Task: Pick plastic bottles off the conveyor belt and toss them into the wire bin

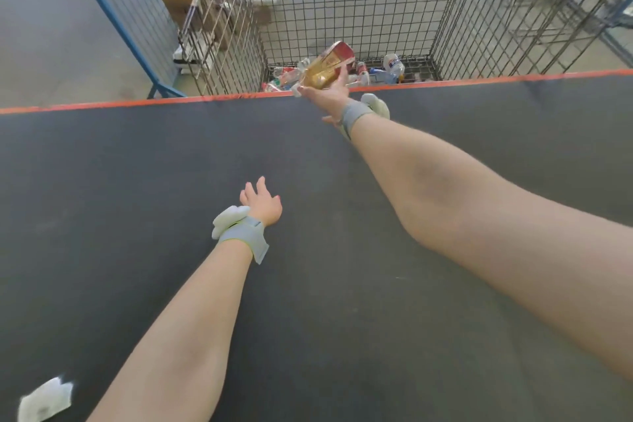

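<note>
Right hand [323, 91]: you have it stretched past the orange far edge of the conveyor belt [137, 181], up against the near wall of the wire bin [342, 3]. It cradles an amber plastic bottle [327, 68] with a red label, fingers under it and thumb up its side. The bottle is tilted, at the bin's near wall.

Left hand [262, 204]: over the belt, well short of the bin, fingers spread, holding nothing.

Discarded bottles [394, 67] lie on the bin floor. A white paper scrap [44, 399] lies on the belt, far from the bin.
</note>
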